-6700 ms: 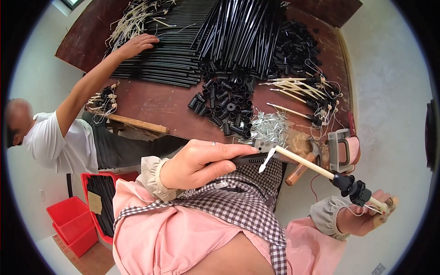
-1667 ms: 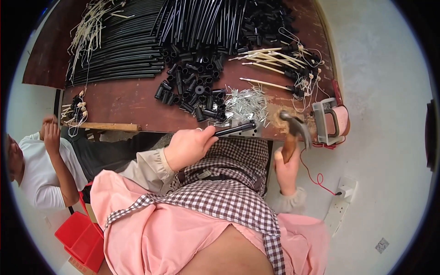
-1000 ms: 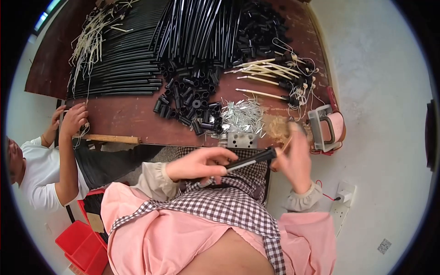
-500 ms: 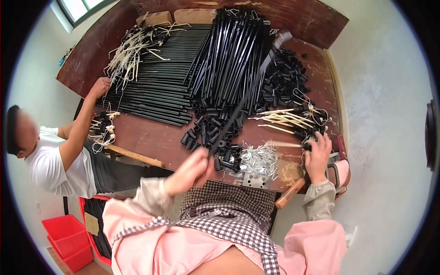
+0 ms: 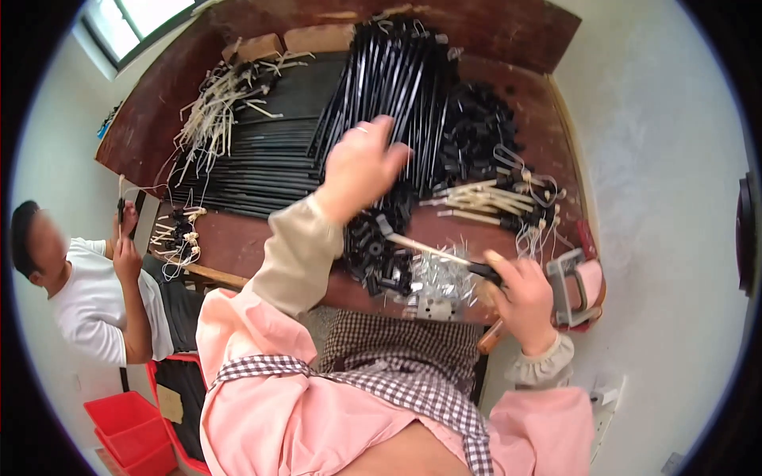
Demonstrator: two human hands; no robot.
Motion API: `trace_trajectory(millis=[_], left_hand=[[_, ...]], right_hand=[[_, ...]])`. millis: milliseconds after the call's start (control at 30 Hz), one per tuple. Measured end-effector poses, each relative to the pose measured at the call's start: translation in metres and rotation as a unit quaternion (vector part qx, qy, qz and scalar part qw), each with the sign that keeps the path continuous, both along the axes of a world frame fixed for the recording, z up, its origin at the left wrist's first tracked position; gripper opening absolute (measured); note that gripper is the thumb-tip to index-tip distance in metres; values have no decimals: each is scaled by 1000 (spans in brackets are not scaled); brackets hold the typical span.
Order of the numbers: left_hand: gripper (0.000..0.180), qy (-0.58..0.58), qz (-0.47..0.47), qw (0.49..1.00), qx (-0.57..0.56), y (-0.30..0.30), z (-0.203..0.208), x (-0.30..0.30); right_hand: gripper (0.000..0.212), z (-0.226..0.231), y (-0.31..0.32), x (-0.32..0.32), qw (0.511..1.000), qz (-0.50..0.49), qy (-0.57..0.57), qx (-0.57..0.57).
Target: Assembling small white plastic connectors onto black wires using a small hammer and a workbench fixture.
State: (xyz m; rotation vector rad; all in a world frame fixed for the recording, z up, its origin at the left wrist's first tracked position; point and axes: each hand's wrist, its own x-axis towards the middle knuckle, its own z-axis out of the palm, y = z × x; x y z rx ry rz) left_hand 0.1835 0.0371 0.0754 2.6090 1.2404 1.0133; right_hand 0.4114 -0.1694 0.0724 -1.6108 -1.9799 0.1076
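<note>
My left hand is over the near part of a bundle of long black rods, its fingers and thumb apart, with nothing seen in it. In my right hand, the fingers close round the black end of a cream-coloured stick, which points left above a heap of small silvery pins. Similar cream sticks with black ends and white cords lie just beyond that hand. Short black tube pieces are piled beneath and in front of my left forearm.
More black tube pieces lie at the back right. A pierced metal block sits at the table's near edge, with a wooden handle to its right. On the left, a person holds a thin piece upright. Red bins stand below.
My left hand has moved up and away, without the long black rod it held. My right hand has lifted the cream stick from the table. The person at left has drawn their hands back.
</note>
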Motion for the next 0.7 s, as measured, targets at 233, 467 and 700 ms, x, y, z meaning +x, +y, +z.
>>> trace_trajectory(millis=[233,467,700], left_hand=[[35,-169,-184,876,-412,-147,-7,-23],[38,-160,-252,899,-321,-169,-2,-44],[32,-140,-241,929,-245,-179,-10,-46]], right_hand=[[51,18,8,-53,966,96,237,33],[36,33,-7,-32,951,195,217,-105],[26,34,-11,-47,948,180,242,-99]])
